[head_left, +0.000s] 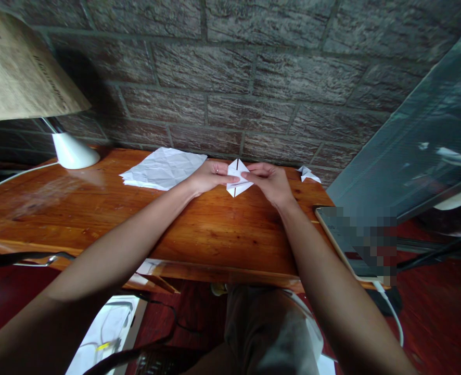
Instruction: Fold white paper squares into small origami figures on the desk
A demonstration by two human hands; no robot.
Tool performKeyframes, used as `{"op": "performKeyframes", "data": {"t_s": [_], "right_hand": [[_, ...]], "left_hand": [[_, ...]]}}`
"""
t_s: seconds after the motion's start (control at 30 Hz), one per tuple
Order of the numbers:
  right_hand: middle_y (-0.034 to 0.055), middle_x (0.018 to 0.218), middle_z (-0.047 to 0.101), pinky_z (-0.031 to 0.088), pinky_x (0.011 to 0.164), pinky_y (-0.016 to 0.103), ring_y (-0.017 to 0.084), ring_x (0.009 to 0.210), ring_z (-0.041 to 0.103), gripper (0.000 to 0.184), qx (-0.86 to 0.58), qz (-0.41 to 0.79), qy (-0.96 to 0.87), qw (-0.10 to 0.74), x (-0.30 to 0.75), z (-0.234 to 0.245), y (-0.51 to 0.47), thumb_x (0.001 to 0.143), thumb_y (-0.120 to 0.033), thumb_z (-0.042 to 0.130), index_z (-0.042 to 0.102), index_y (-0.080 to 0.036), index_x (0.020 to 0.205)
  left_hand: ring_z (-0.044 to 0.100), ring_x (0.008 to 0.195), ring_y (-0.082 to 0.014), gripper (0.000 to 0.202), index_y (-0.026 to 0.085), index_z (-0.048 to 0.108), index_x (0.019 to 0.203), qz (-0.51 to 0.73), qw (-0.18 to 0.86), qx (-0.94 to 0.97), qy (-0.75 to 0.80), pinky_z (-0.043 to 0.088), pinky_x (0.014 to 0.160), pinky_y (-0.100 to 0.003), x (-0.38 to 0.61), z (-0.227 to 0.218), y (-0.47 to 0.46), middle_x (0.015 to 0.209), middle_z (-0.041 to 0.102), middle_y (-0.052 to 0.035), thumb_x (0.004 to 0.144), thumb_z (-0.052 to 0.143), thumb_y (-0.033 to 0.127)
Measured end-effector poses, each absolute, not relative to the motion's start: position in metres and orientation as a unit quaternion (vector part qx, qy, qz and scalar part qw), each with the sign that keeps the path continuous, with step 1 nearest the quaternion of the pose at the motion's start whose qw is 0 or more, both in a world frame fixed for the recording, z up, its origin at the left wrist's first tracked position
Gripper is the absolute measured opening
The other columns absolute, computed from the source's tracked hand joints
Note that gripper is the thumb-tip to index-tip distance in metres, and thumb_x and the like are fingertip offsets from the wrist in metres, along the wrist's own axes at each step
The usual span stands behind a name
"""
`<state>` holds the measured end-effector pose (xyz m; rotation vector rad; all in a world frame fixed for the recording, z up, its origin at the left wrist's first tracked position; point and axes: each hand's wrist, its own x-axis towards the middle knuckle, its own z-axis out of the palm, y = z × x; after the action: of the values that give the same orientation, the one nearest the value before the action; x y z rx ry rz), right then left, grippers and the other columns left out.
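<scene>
A small piece of folded white paper point(235, 189) is held up between both hands, just above the wooden table. It has a diamond-like outline, with a dark slit or line at its upper and lower points. My left hand point(210, 176) pinches its left side, thumb lying across the front. On the right side, my right hand point(270, 181) grips it with the thumb in front and fingers behind. Beside my left hand lies a stack of creased white paper sheets point(164, 167). Another small folded white paper piece point(308, 174) rests to the right of my right hand.
The wooden table point(215, 234) runs along a brick wall point(210, 67). A lamp with a white base point(74, 150) stands at the left. A tablet point(345, 239) with a white cable point(390, 307) lies at the right edge, near a translucent panel point(410, 130).
</scene>
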<state>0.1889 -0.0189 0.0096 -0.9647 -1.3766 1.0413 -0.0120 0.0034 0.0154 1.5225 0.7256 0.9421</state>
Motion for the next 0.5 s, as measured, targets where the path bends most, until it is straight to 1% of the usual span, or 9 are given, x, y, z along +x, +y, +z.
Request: {"op": "performKeyframes", "data": {"t_s": [0.07, 0.17, 0.3, 0.5], "right_hand": [[0.0047, 0.083, 0.078, 0.056, 0.07, 0.03, 0.016, 0.073, 0.069, 0.046, -0.412, 0.457, -0.578, 0.536, 0.19, 0.01, -0.02, 0.056, -0.046, 0.093, 0.075, -0.018, 0.087], [0.0048, 0.082, 0.078, 0.056, 0.067, 0.029, 0.016, 0.073, 0.069, 0.047, -0.414, 0.482, -0.588, 0.499, 0.19, 0.01, -0.02, 0.055, -0.047, 0.093, 0.074, -0.017, 0.085], [0.0035, 0.08, 0.077, 0.054, 0.066, 0.027, 0.015, 0.071, 0.067, 0.044, -0.391, 0.482, -0.602, 0.502, 0.189, 0.009, -0.02, 0.057, -0.046, 0.092, 0.075, -0.017, 0.086], [0.0023, 0.079, 0.076, 0.051, 0.065, 0.027, 0.014, 0.069, 0.065, 0.042, -0.378, 0.495, -0.599, 0.504, 0.188, 0.009, -0.019, 0.06, -0.042, 0.091, 0.075, -0.018, 0.09]], "left_hand": [[0.071, 0.08, -0.0188, 0.038, 0.013, 0.079, 0.091, 0.409, 0.57, 0.646, 0.302, 0.054, 0.08, -0.034, -0.011, 0.014, 0.004, 0.094, 0.08, -0.0099, 0.064, 0.09, 0.038], [0.069, 0.072, -0.0162, 0.04, 0.012, 0.078, 0.086, 0.416, 0.566, 0.64, 0.31, 0.053, 0.074, -0.031, -0.01, 0.009, 0.007, 0.084, 0.078, -0.0087, 0.07, 0.085, 0.048], [0.065, 0.066, -0.0136, 0.047, 0.014, 0.077, 0.082, 0.449, 0.55, 0.625, 0.324, 0.052, 0.071, -0.028, -0.007, 0.003, 0.013, 0.075, 0.075, -0.0053, 0.076, 0.077, 0.06], [0.062, 0.062, -0.0128, 0.048, 0.014, 0.074, 0.073, 0.464, 0.511, 0.64, 0.337, 0.049, 0.063, -0.026, -0.005, 0.004, 0.01, 0.068, 0.072, -0.0032, 0.079, 0.073, 0.062]]}}
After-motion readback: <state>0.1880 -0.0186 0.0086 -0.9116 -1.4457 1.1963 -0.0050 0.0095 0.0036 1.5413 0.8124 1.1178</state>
